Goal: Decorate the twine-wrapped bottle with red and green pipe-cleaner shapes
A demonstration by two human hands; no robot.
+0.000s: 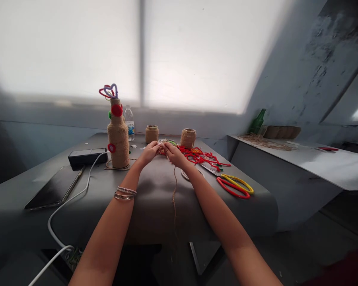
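My left hand (150, 151) and my right hand (175, 155) meet above the middle of the table, fingertips pinched close together. A length of brown jute twine (175, 190) hangs from my right hand over the table's front edge. What lies between the fingertips is small and partly hidden, so I cannot make out what my left hand pinches. Just beyond the hands lie red pipe cleaners (201, 155), and two twine-wrapped jars (152, 134) stand behind. To the left, a twine-wrapped bottle (118, 139) stands upright with pompoms on its side and heart-shaped pipe cleaners at its top.
Scissors (234, 186) with red and yellow handles lie right of my right forearm. A phone (55, 188), a black box (88, 157) and a white cable (85, 190) occupy the left side. Behind stands a water bottle (129, 123). A side table (325, 167) holds a green bottle (258, 121).
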